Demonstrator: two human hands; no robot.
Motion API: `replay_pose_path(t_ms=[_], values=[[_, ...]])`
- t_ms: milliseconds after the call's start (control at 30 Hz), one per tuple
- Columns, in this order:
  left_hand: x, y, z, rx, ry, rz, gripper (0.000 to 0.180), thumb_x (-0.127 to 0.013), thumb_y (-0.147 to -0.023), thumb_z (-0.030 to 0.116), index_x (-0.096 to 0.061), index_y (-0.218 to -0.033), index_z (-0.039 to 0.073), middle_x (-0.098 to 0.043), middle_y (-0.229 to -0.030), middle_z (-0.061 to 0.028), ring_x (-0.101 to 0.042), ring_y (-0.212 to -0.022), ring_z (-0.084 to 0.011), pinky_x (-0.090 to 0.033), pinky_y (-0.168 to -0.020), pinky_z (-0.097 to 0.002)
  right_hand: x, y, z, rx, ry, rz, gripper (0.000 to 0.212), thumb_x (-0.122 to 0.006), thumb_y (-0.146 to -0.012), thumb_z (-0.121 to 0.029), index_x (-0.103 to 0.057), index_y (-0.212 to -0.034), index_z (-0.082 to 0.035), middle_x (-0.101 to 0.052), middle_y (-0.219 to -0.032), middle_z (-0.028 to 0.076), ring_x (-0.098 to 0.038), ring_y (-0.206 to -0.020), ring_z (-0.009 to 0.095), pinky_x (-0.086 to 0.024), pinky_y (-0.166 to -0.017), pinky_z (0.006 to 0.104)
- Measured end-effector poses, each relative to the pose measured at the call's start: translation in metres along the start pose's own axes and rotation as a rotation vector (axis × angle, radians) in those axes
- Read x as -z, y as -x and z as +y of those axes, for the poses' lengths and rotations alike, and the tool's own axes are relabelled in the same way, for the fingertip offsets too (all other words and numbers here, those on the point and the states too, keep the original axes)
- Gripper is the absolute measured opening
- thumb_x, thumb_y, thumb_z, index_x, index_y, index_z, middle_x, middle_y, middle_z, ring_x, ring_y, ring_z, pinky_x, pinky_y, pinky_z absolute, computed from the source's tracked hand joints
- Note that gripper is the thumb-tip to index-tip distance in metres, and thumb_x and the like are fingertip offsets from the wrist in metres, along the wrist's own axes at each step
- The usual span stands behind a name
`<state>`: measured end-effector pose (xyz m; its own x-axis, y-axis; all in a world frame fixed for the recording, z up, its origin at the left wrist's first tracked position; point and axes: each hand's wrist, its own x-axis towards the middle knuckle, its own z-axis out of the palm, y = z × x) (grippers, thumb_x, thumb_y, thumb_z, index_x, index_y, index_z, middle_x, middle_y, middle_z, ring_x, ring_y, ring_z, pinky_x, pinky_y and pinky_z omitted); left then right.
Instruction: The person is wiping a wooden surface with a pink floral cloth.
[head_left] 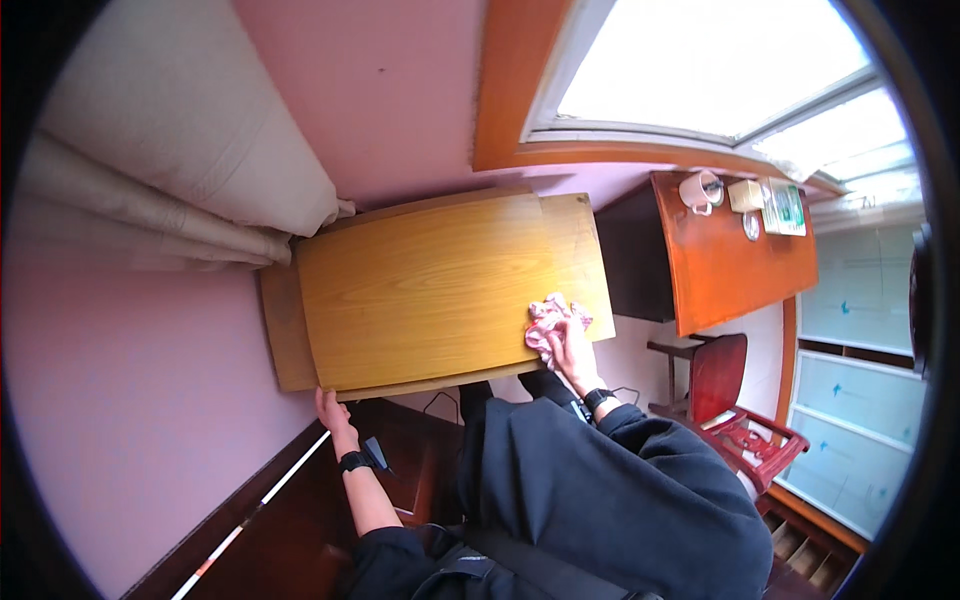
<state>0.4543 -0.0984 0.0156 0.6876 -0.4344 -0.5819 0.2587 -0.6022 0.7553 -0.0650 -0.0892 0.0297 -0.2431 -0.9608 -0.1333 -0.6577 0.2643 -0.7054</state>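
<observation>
In front of me stands a wooden table (430,285) with a light yellow-brown grained top and lower ledges at its left and right ends. At its near left corner, my left hand (333,410) is closed on the edge. My right hand (574,357) is closed around a crumpled pink-and-white cloth (548,322), which lies against the top near its front right corner. Parts of the right fingers are hidden in the cloth's folds.
A pale curtain (200,130) hangs down to the table's back left corner. To the right, an orange-brown desk (730,270) bears a white mug (698,190) and small containers. Dark red chairs (718,375) stand below it. A window is behind.
</observation>
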Motion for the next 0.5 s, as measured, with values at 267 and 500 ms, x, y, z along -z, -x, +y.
replay_pose_path(t_ms=[267, 500], values=[[0.007, -0.031, 0.006, -0.005, -0.182, -0.048, 0.047, -0.062, -0.096, 0.021, -0.054, -0.141, 0.008, -0.052, -0.075, -0.0006, -0.044, -0.051, -0.0106, -0.034, -0.042, -0.0253, 0.053, 0.003, 0.036, -0.42, -0.338, 0.212, 0.043, -0.061, -0.1, -0.032, -0.064, -0.128, 0.0, -0.072, -0.12, 0.02, -0.072, -0.108, 0.03, -0.057, -0.091, 0.0396], [-0.003, -0.03, 0.015, 0.067, -0.278, -0.05, 0.034, -0.059, -0.097, 0.023, -0.054, -0.128, 0.011, -0.05, -0.087, -0.0028, -0.045, -0.053, -0.0111, -0.033, -0.041, -0.0247, 0.046, 0.007, 0.042, -0.322, -0.333, -0.242, 0.048, -0.064, -0.099, -0.032, -0.064, -0.134, 0.0, -0.072, -0.125, 0.018, -0.068, -0.114, 0.026, -0.052, -0.099, 0.035]])
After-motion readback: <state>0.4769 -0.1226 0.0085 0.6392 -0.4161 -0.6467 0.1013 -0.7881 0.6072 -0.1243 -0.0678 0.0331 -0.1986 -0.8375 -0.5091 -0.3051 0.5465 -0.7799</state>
